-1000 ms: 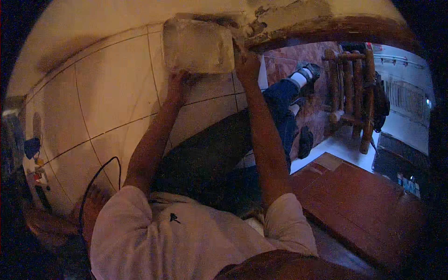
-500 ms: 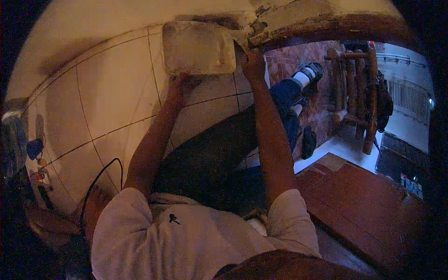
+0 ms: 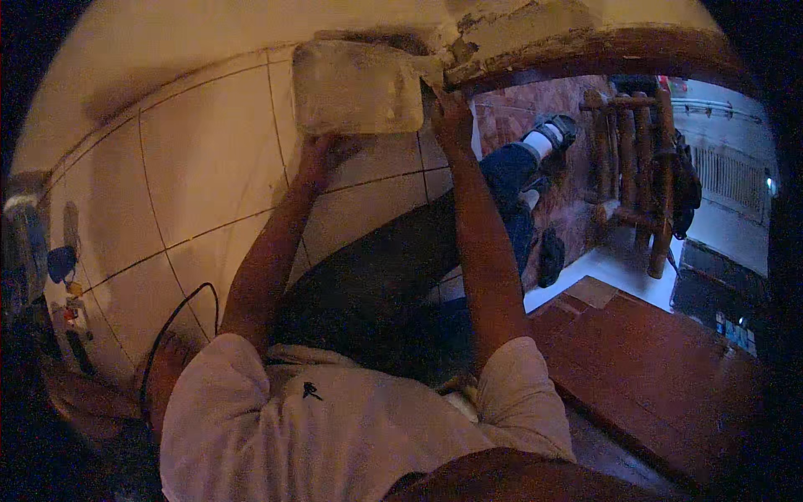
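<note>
The left hand (image 3: 320, 161) grasps the pale tray (image 3: 360, 90) from below, apparently for support; the right hand (image 3: 452, 120) is too dim to tell its grip

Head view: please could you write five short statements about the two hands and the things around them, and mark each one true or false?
1. The left hand is at the lower edge of the pale rectangular container. True.
2. The right hand is at the container's left side. False: it is near the right side.
3. The light T-shirt has a small dark mark. True.
4. The round-poled wooden frame is at the left of the picture. False: it is at the right.
5. The pale tiles have dark joints. True.
</note>
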